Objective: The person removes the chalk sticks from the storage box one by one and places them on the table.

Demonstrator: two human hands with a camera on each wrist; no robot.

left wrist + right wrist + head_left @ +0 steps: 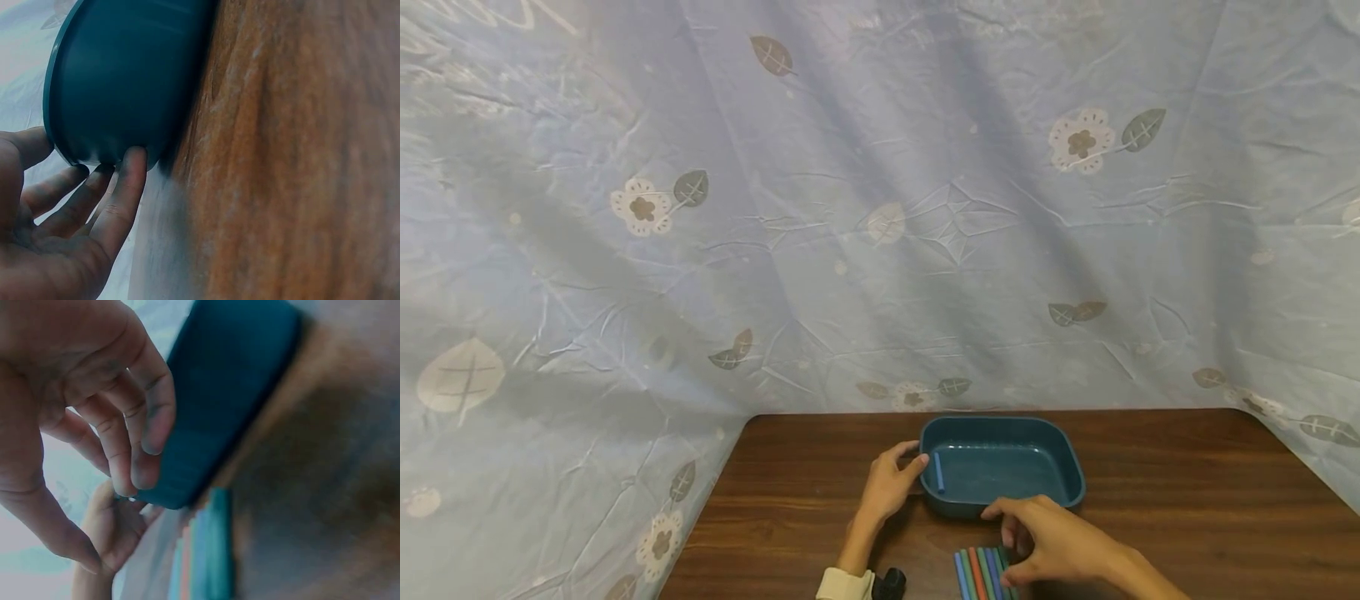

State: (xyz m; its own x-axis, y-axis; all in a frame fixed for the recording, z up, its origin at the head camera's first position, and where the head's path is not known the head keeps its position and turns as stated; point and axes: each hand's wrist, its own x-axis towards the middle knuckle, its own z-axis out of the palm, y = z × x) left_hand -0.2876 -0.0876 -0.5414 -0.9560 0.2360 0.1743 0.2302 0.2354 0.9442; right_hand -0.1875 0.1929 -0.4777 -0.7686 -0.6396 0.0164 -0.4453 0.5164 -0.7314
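Note:
A dark teal plastic basin stands on the table with one blue stick lying inside against its left end. My left hand holds that end, thumb at the rim and fingertips against the outer wall. In front of the basin lies a side-by-side row of slim coloured sticks in blue, green and red; a green one is at its right edge. My right hand hovers over the right of this row, fingers bent loosely and thumb apart, holding nothing.
The brown wood-grain table runs back to a pale blue curtain printed with leaves and flowers, which also hangs along both sides. A cream cuff and a small black device are at my left wrist.

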